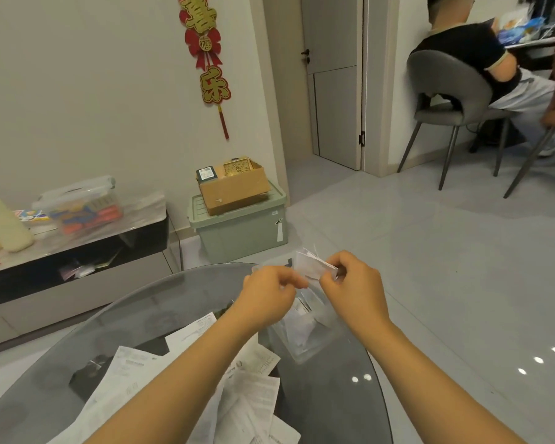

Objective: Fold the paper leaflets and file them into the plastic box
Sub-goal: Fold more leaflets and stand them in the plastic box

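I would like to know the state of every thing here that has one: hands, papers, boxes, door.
left hand: pinches the folded leaflet
right hand: pinches the folded leaflet
folded leaflet: folded small, held above the plastic box
plastic box: open, some papers inside
loose leaflets: unfolded, piled on the glass table
green bin: lid on, cardboard box on top, open
door: shut

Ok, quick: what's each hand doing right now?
Left hand: pinching the folded leaflet.
Right hand: pinching the same leaflet's other side, above the plastic box.
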